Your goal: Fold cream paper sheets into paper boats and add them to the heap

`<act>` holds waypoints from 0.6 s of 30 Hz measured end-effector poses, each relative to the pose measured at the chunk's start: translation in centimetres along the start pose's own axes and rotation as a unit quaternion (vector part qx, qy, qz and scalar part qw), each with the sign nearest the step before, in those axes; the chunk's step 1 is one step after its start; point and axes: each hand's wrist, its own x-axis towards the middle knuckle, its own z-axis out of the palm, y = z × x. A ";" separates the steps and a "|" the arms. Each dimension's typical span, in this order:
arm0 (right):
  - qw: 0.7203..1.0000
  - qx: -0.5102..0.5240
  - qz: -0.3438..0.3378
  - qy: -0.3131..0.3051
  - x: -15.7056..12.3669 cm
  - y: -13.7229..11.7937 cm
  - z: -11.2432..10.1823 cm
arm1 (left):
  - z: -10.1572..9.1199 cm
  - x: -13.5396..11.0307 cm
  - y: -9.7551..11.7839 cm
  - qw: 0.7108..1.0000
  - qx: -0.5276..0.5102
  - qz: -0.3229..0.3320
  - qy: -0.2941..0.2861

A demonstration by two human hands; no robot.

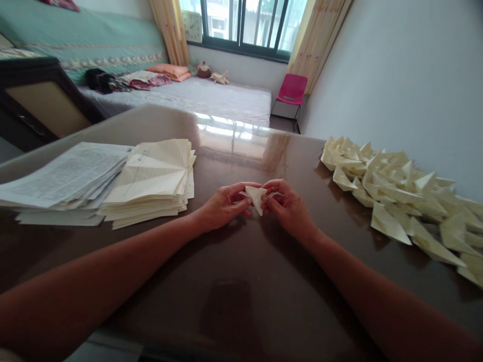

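Between my two hands is a small folded piece of cream paper (256, 198), triangular in outline with a point toward me. My left hand (227, 203) pinches its left side between thumb and fingers. On the other side, my right hand (286, 203) grips the right edge the same way. Both hands are just above the brown glossy table (211, 281). Off to the right lie many folded paper boats (396, 181), crowded together in a heap. A stack of cream paper sheets (154, 176), the top one creased, rests left of my left hand.
Beside the cream stack, printed white sheets (71, 173) lie fanned at the table's left. Past the far edge are a bed (226, 103) and a pink chair (292, 89). A white wall (392, 75) runs along the right side, and a dark wooden cabinet (41, 100) stands left.
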 end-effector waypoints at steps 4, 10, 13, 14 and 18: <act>0.991 -0.130 -0.035 0.001 -0.4 -0.8 0.3 | 0.0 0.0 -0.2 0.999 0.038 0.022 0.007; 0.986 -0.157 -0.053 -0.030 -0.3 -0.7 0.1 | -0.1 -0.1 -0.1 0.994 0.095 0.043 -0.016; 0.989 -0.130 -0.033 -0.064 -0.2 -0.5 -0.2 | 0.0 -0.2 0.1 0.985 0.161 0.064 0.001; 0.990 -0.118 -0.026 -0.076 -0.1 -0.4 -0.3 | 0.1 -0.3 0.2 0.980 0.185 0.074 0.011; 0.987 -0.127 -0.032 -0.094 -0.2 -0.3 -0.2 | 0.5 -0.5 0.0 0.959 0.260 0.104 0.036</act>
